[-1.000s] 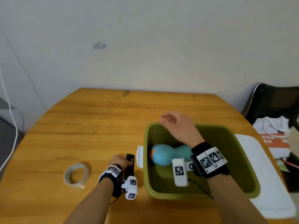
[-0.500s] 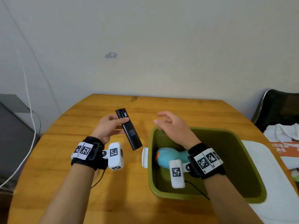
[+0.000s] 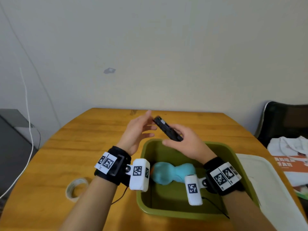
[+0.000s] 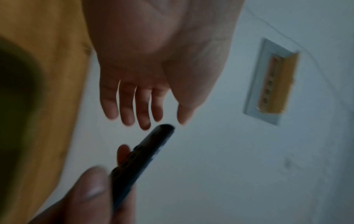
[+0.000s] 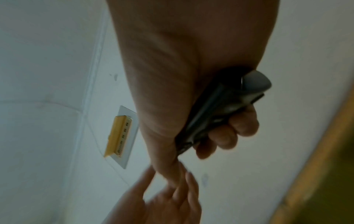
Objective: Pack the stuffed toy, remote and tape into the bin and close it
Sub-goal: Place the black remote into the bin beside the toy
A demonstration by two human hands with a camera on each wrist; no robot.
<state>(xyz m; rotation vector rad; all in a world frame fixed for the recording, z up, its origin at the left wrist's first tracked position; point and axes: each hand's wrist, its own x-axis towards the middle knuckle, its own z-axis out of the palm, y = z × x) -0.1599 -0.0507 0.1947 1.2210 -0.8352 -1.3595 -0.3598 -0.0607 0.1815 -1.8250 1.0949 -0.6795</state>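
Observation:
My right hand (image 3: 181,140) grips the black remote (image 3: 167,129) above the far rim of the green bin (image 3: 145,195); the right wrist view shows its fingers (image 5: 229,133) curled round the remote (image 5: 220,109). My left hand (image 3: 138,130) is just left of the remote with straight fingers, apart from it; its fingertips (image 4: 132,113) hang free of the remote (image 4: 141,153) in the left wrist view. A blue stuffed toy (image 3: 171,172) lies inside the bin. The roll of tape (image 3: 75,189) lies flat on the wooden table (image 3: 66,155) at the left.
A white lid (image 3: 266,189) lies on the table right of the bin. A black chair (image 3: 283,120) with white cloth and an orange paper stands at the far right. A white cable (image 3: 28,130) hangs by the wall at the left.
The remote has passed from my left hand to my right hand. My left hand has let go and opened; both hands have moved towards the far side of the bin.

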